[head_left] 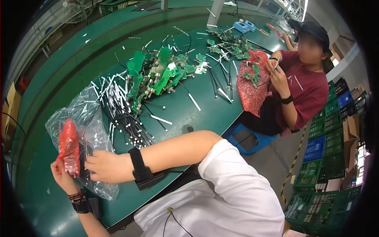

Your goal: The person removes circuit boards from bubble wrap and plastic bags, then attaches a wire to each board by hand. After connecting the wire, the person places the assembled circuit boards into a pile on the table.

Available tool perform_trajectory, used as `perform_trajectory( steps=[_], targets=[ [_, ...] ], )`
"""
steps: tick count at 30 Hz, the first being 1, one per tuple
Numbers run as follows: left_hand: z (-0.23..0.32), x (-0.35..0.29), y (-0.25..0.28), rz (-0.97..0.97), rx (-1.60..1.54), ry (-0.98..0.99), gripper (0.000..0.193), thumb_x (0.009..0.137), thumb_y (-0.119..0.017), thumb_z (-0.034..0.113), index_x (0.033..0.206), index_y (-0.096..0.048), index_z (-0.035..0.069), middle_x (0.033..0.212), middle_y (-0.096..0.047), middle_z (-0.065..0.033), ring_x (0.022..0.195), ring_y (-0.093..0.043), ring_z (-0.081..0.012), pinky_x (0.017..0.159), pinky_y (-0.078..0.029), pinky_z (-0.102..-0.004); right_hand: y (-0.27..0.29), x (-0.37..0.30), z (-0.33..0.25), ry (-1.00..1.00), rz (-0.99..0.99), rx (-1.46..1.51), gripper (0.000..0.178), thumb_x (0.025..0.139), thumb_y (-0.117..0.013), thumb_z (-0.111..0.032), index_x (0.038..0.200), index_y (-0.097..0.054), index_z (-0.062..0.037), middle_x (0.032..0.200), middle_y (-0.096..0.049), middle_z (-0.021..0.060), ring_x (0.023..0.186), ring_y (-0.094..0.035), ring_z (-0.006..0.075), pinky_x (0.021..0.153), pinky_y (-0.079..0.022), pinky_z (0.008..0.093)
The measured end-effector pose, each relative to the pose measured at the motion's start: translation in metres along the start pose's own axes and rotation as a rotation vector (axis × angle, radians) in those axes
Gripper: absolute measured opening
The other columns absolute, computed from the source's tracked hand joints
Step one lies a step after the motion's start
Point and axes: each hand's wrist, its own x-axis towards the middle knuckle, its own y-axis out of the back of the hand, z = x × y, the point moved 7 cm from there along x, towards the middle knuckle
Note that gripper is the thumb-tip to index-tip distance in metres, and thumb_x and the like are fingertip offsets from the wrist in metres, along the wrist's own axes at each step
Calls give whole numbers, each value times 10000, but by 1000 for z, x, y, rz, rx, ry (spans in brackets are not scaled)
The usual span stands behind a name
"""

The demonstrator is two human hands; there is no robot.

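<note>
Partly hidden by fingertips, a red pouch (70, 145) in the left hand's (62, 173) grasp; right hand (108, 166), grip unclear.

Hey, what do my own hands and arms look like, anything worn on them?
Both hands are ungloved. Left hand: dark beaded bracelet and black wristband. Right hand: black wrist strap; loose white sleeve above the elbow.
</note>
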Motion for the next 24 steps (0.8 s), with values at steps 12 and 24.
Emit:
perform_trajectory(
  steps=[12,24],
  targets=[
    [44,-24,-4,145,-256,-31,129,877,-467,150,842,-455,26,897,-526,-67,802,-497,-110,723,-419,-246,-7,8,28,-392,-120,575,597,711,-621,-314,1148,-359,-3,1061,-469,173,959,-472,245,753,-386,318],
    [76,-49,-42,-256,-213,-154,372,851,-482,330,1024,-401,11,1132,-428,-127,1032,-431,-199,899,-338,-340,-12,6,59,-800,380,1760,652,740,-639,-230,1172,-256,71,1133,-442,169,1045,-455,200,894,-366,307]
  ],
)
